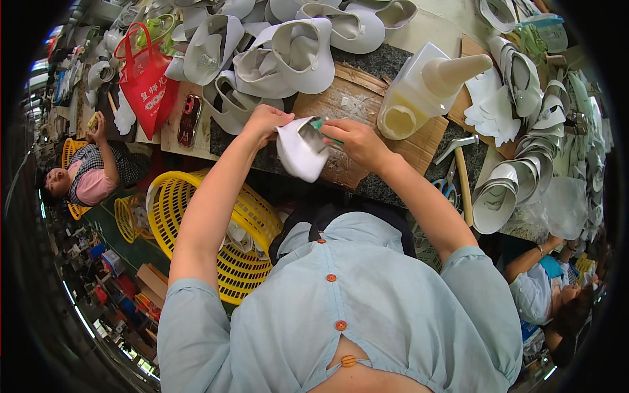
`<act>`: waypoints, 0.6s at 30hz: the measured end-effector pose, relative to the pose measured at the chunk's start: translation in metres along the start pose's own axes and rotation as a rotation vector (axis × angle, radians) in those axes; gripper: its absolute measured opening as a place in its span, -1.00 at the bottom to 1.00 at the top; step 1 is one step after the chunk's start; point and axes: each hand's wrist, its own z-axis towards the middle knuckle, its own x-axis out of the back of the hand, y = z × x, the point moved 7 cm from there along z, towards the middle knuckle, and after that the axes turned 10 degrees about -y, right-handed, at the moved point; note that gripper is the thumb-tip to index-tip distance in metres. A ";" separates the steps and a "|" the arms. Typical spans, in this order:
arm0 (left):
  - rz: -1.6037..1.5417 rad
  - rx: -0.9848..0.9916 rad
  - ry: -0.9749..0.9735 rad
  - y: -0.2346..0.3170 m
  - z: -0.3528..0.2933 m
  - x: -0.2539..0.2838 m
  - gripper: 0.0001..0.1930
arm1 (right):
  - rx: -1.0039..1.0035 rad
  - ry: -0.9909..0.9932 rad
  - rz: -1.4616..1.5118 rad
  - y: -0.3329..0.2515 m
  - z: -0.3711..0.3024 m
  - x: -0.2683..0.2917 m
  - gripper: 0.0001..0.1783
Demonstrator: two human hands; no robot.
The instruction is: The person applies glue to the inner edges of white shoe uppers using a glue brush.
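Note:
My left hand (265, 123) is closed on the edge of a white shoe upper (303, 156), holding it up at the near edge of the bench. In my right hand (355, 141) is a slim green-handled tool (319, 123), pinched between the fingers. Its tip is at the opening of the upper, and the upper partly hides it, so I cannot tell its exact kind. Behind my hands lies a worn cardboard sheet (344, 171) with whitish smears. To the right of it stands a translucent bottle (419, 92) with yellowish liquid and a thick cream-coloured nozzle.
White uppers (304, 56) are heaped at the back, and more stand nested (524, 177) at the right. A hammer (464, 187) and scissors (448, 182) lie near them. Leftward are a phone (190, 120), a red bag (149, 85) and a yellow basket (170, 216). People sit on both sides.

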 end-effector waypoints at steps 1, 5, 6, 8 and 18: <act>0.000 0.003 0.003 -0.002 -0.001 -0.001 -0.81 | 0.000 0.000 0.004 0.001 -0.005 -0.001 -0.81; 0.054 -0.111 0.090 -0.012 -0.008 -0.002 -0.80 | -0.180 -0.215 0.275 0.002 -0.023 -0.012 -0.85; 0.142 -0.177 0.112 -0.009 -0.013 -0.004 -0.81 | -0.216 -0.136 0.307 0.001 -0.025 -0.006 -0.85; 0.174 -0.217 0.140 -0.011 -0.021 -0.008 -0.84 | -0.253 -0.060 0.340 0.006 -0.029 -0.006 -0.86; 0.305 -0.317 0.215 -0.007 -0.051 -0.022 -0.87 | -0.583 0.007 0.556 0.026 -0.056 -0.018 -0.86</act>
